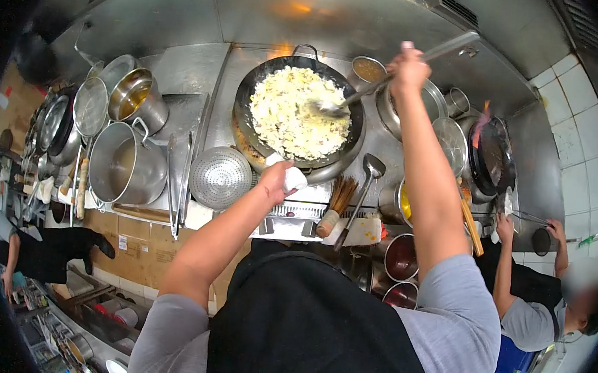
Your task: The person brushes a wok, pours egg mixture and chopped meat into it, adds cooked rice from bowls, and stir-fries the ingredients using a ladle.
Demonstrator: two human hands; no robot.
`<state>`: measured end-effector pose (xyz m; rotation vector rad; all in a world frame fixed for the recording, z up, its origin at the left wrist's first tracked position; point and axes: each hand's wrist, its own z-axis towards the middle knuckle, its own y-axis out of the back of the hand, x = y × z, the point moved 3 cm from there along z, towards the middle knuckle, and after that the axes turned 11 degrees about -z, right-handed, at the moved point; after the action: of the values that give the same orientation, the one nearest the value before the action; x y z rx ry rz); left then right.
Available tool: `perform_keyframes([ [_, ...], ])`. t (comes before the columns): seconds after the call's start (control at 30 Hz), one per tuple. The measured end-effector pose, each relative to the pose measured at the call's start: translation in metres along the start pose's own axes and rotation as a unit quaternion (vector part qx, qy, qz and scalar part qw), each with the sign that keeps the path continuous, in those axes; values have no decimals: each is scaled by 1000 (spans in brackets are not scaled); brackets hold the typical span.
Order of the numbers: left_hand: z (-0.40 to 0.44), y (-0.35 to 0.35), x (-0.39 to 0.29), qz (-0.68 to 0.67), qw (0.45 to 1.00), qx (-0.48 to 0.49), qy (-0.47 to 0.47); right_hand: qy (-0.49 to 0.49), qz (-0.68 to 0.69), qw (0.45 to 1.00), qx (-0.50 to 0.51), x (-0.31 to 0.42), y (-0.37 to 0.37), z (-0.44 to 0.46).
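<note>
In the head view, a big black wok sits on the burner, heaped with fried rice flecked with yellow bits. My left hand is closed around a folded white cloth at the wok's near edge, where a handle, if gripped, is hidden. My right hand is wrapped round the long handle of a metal ladle, up at the right above the stove. The ladle's bowl dips into the right side of the rice. Flame shows behind the wok's far loop handle.
Left of the wok lie a perforated strainer and a large steel pot. A bamboo brush and a wok spatula lie near the front edge. At right, a co-worker stands by another wok with flame.
</note>
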<state>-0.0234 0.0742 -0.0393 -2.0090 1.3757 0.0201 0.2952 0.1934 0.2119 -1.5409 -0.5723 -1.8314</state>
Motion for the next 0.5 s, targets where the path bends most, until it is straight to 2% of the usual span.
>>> perform_keyframes([
  [0.03,0,-1,-1,-3,1000,-21,-6,-42,66,995,-59,8,5,4],
  [0.07,-2,-7,-3,-10,1000,-17,-11,-12,30,994,-101,-1,8,-8],
  [0.1,1,-7,-5,-10,1000,-19,-9,30,-139,983,-118,-45,12,-13],
  [0.13,7,-6,-4,0,1000,2,7,78,-155,978,-114,-100,0,-22],
  [0.17,17,-4,-1,10,999,25,22,-55,68,994,-64,-74,-24,-80],
  [0.2,54,15,7,4,998,65,-6,-62,70,995,-21,-64,-34,-102],
  [0.23,42,15,14,4,998,65,-5,-84,113,989,42,-45,-36,-114],
  [0.3,-18,12,29,-71,997,20,-19,-116,86,973,179,17,-27,-131],
  [0.4,-153,-25,34,-49,997,14,58,-134,36,931,337,85,-9,-136],
  [0.47,-164,-41,32,-15,997,-35,61,-116,30,940,320,78,-18,-140],
  [0.5,-118,-29,34,-34,997,15,74,-92,25,946,311,76,-31,-144],
])
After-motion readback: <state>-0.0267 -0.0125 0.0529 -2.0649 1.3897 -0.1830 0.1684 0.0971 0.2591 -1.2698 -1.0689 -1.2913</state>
